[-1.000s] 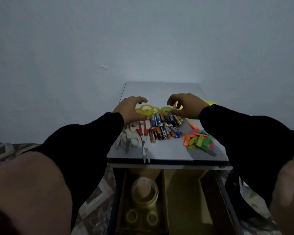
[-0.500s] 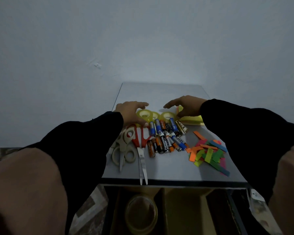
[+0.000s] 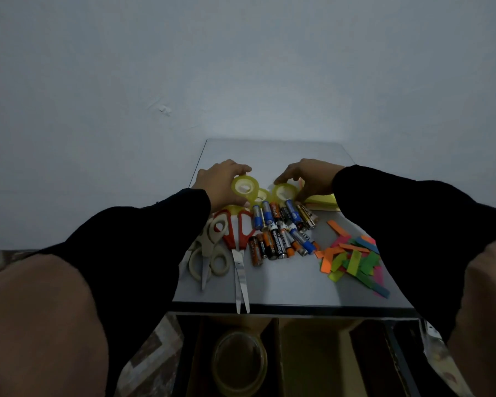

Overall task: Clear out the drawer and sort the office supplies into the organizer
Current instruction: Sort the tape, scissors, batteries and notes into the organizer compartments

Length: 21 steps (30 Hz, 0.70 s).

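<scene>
Item 1: left hand [image 3: 221, 181], grip closed round a yellow tape roll [image 3: 245, 188], lifted just beyond the battery pile [image 3: 282, 233]. Item 2: right hand [image 3: 312, 179], fingers curled over a second tape roll [image 3: 284, 192], also just beyond the batteries. I log a third roll [image 3: 259, 197] between those two. Red scissors [image 3: 239, 253] and cream scissors [image 3: 209, 253] lie left of the batteries; coloured paper strips [image 3: 352, 259] right; a large clear tape roll [image 3: 239, 363] sits in the drawer organizer [image 3: 312, 356] nearer me, below the surface [image 3: 284, 287].

Dim room: plain pale wall [image 3: 241, 67] behind grey table [image 3: 272, 151].
</scene>
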Tool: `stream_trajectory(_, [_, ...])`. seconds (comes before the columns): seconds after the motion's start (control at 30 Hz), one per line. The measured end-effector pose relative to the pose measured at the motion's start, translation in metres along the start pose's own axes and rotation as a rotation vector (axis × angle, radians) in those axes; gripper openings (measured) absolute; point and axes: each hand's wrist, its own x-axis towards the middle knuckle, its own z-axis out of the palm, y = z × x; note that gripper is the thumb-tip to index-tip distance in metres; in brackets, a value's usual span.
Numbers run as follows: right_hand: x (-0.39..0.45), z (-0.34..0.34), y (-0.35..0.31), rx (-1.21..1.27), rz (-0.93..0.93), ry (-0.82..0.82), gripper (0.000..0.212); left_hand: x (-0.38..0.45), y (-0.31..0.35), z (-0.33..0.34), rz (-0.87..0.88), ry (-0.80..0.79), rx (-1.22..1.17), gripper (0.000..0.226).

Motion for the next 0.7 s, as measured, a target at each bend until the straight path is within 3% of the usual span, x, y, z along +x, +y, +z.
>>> stream_trajectory(0.2, [-0.014,-0.007,0.0,-0.14,0.052,0.164,0.061,-0.011,0.005,-0.009,0.017,0.06,-0.027,0.072])
stream_trajectory(0.33, [-0.035,-0.019,-0.008,-0.06,0.054,0.238,0.06,-0.028,0.009,-0.018,0.024,0.09,-0.095,0.068])
stream_trajectory(0.7, [-0.126,-0.023,-0.083,0.046,-0.068,0.171,0.057,-0.139,0.036,-0.048,0.016,0.049,-0.191,0.064])
